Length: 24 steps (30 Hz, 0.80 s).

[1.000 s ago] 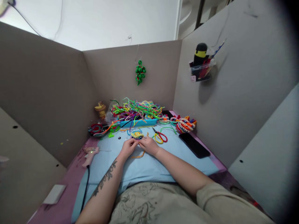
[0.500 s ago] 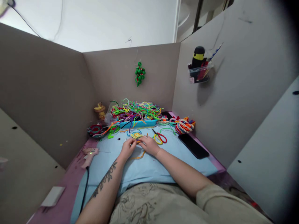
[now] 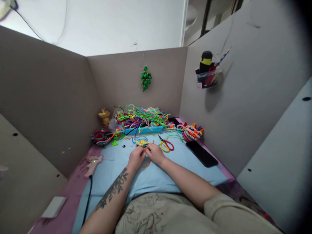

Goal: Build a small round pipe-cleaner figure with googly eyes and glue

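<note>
My left hand (image 3: 136, 157) and my right hand (image 3: 155, 153) meet on the light blue mat (image 3: 170, 169), fingers pinched together on a small yellow and blue pipe-cleaner piece (image 3: 142, 142). An orange pipe cleaner (image 3: 146, 164) trails from under the hands toward me. Red and yellow scissors (image 3: 165, 145) lie just right of my right hand.
A blue tray heaped with coloured pipe cleaners (image 3: 142, 118) stands behind. Finished coloured pieces (image 3: 192, 132) and a black phone (image 3: 201, 153) lie at the right. A pink glue gun (image 3: 93, 161) with cable lies left. Cardboard walls (image 3: 48, 97) enclose the desk; a green ornament (image 3: 146, 78) hangs on the back wall.
Both hands have drawn slightly closer together and toward me, still working the small piece. The view has shifted a little.
</note>
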Available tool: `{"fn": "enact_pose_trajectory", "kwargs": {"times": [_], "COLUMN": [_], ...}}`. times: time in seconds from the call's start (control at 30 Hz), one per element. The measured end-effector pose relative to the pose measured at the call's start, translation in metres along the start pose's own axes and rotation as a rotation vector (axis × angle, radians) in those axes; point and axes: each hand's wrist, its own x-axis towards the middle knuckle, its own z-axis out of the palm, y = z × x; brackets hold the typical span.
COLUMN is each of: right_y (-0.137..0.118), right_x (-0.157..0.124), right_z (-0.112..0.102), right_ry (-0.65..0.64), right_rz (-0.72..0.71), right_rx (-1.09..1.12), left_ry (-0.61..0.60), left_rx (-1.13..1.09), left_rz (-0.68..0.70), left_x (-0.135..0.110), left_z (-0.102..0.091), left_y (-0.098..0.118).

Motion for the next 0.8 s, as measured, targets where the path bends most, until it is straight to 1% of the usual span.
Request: {"fn": "enact_pose_trajectory", "kwargs": {"times": [0.07, 0.13, 0.27, 0.33, 0.43, 0.53, 0.67, 0.8], "right_y": [0.001, 0.003, 0.005, 0.002, -0.003, -0.007, -0.006, -0.007], "right_x": [0.001, 0.002, 0.003, 0.003, 0.003, 0.003, 0.004, 0.004], "right_z": [0.001, 0.001, -0.003, -0.006, -0.008, -0.008, -0.007, -0.008], "right_ry": [0.026, 0.052, 0.07, 0.053, 0.027, 0.015, -0.011, -0.026], "right_rz": [0.032, 0.036, 0.024, 0.016, 0.007, 0.017, 0.041, 0.06], "right_rx": [0.031, 0.094, 0.219, 0.251, 0.286, 0.33, 0.377, 0.413], "left_ry": [-0.004, 0.01, 0.057, 0.036, -0.029, -0.072, -0.096, -0.076], "left_rx": [-0.001, -0.014, -0.081, -0.186, -0.349, -0.453, -0.515, -0.517], "left_rz": [0.012, -0.007, -0.138, -0.195, -0.272, -0.347, -0.382, -0.386], "left_x": [0.0, 0.001, 0.006, 0.008, 0.009, 0.008, 0.007, 0.008], "left_z": [0.001, 0.001, -0.003, -0.003, -0.003, -0.003, -0.003, -0.003], "left_y": [0.003, 0.004, 0.0, -0.001, 0.0, 0.003, 0.005, 0.002]}}
